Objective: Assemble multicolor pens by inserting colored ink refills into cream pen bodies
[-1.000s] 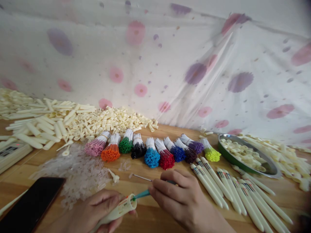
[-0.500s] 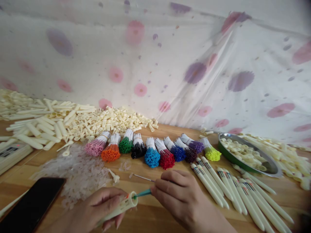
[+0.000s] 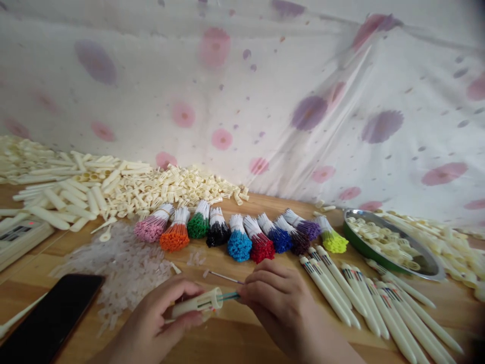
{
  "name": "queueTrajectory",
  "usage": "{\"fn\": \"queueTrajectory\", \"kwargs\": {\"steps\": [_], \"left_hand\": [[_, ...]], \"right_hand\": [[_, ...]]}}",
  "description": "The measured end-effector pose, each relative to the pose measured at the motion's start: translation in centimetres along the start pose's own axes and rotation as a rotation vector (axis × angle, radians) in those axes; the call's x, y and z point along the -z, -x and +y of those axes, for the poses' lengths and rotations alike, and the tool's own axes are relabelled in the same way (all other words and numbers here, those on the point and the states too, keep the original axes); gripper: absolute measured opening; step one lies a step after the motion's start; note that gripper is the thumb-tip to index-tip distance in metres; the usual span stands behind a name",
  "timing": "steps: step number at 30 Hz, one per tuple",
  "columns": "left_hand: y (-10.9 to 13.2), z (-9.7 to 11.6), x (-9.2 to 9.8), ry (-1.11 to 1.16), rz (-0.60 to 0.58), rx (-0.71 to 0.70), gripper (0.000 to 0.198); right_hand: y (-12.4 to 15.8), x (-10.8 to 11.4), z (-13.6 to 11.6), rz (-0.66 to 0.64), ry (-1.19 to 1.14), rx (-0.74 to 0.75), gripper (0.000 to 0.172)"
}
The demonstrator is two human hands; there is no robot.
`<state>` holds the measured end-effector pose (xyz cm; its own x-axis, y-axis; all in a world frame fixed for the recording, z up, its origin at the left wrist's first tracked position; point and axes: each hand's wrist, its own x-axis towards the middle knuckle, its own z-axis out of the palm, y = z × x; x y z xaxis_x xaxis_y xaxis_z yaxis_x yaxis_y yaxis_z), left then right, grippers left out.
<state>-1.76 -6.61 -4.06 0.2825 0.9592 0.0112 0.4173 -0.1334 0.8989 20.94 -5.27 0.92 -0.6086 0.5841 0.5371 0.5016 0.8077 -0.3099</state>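
Observation:
My left hand (image 3: 161, 308) is closed around a cream pen barrel (image 3: 195, 303), its open, slotted end turned right toward my other hand. Small orange bits show at the barrel's lower side. My right hand (image 3: 280, 298) pinches teal tweezers (image 3: 229, 296), whose tips reach into the barrel's open end. A thin metallic rod (image 3: 225, 277) with a clear tip also sticks out leftward from the right fingers. Behind the hands stand bundles of coloured pen refills, among them light blue (image 3: 239, 245), red (image 3: 261, 247) and orange (image 3: 174, 237).
A black phone (image 3: 51, 318) lies at left, beside a heap of clear plastic pieces (image 3: 117, 268). Cream pen parts (image 3: 170, 184) are piled at the back left. On the right are several multicolour pens (image 3: 329, 288) and a green-sided metal tray (image 3: 441, 273) of cream parts.
The barrel has moved slightly right and turned to show its slotted side. The tweezers sit closer to its mouth. My left hand now partly hides a small cream cone-shaped part.

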Motion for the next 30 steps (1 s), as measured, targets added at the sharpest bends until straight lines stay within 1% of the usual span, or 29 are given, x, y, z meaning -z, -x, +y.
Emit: {"fn": "queueTrajectory", "kwargs": {"steps": [4,6,8,12,16,20,24,26,27,28,30], "left_hand": [[0.2,-0.2,-0.1,-0.028,0.023,-0.056,0.014],[0.2,-0.1,-0.1,-0.042,0.04,-0.086,0.013],[0.2,-0.1,-0.1,-0.049,0.056,-0.103,0.013],[0.2,-0.2,-0.2,-0.035,0.089,-0.067,0.011],[0.2,-0.5,-0.3,-0.021,0.123,-0.003,0.009],[0.1,-0.4,-0.3,0.006,0.126,0.027,0.01],[0.0,-0.1,-0.3,-0.002,0.155,0.02,0.009],[-0.1,0.0,-0.2,0.002,0.18,0.035,0.008],[-0.2,-0.1,-0.1,0.01,0.19,0.053,0.007],[-0.4,-0.2,0.0,0.02,0.202,0.073,0.007],[-0.7,-0.4,0.2,0.038,0.229,0.112,0.01]], "right_hand": [[-0.1,-0.2,-0.2,0.008,-0.007,-0.028,0.017],[0.0,-0.2,-0.1,0.017,0.0,-0.01,0.017],[0.1,-0.2,0.1,0.028,0.018,0.038,0.017],[0.4,-0.1,0.2,0.039,0.125,0.159,0.027],[0.4,-0.1,-0.1,0.075,0.262,0.201,0.035],[0.3,0.0,-0.2,0.097,0.282,0.253,0.038],[0.5,0.2,0.4,0.085,0.273,0.274,0.033],[0.6,-0.1,1.1,0.047,0.223,0.233,0.029],[0.7,-0.4,1.6,0.026,0.195,0.176,0.025],[0.7,-0.8,2.0,-0.002,0.174,0.092,0.02],[0.8,-1.9,2.9,-0.09,0.19,-0.135,0.009]]}}
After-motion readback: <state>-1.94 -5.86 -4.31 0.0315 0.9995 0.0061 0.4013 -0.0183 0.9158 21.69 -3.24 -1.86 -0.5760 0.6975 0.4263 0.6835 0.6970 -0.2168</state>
